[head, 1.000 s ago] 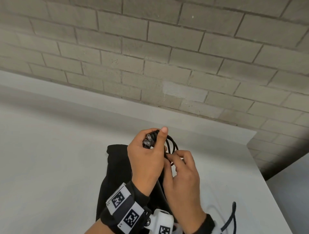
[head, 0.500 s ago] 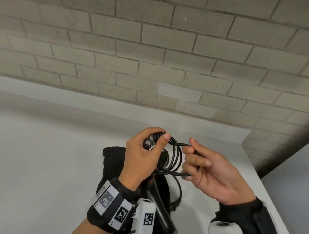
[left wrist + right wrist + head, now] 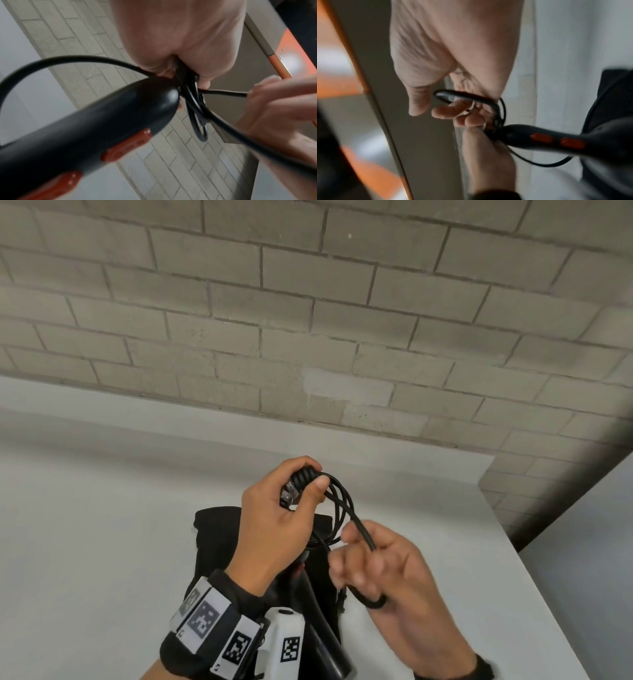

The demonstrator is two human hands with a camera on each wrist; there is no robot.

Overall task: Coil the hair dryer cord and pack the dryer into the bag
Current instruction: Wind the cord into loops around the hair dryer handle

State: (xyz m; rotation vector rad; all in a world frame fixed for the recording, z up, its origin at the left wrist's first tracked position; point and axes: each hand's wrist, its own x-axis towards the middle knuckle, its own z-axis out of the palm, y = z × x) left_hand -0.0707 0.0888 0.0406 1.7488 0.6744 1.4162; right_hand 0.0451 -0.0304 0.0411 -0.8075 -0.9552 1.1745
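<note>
My left hand (image 3: 313, 487) grips the bundled loops of the black cord (image 3: 337, 501) at the butt of the hair dryer's handle, thumb pressed over the coil. The black dryer (image 3: 96, 136) with orange-red buttons hangs down from that grip; its handle shows under my left wrist (image 3: 320, 625). My right hand (image 3: 363, 559), palm up just right of the left, curls its fingers round a loose run of cord (image 3: 467, 96). The black fabric bag (image 3: 214, 542) lies flat on the white table under both hands. The dryer's head is hidden.
The white table (image 3: 102, 542) runs up to a grey brick wall (image 3: 308, 320) at the back. Its right edge (image 3: 534, 577) drops off close to my right hand. Open table surface stretches to the left of the bag.
My right hand has come down and in from the stretched loop, turning palm up with the cord sliding through its fingers. The left hand keeps its grip on the coil.
</note>
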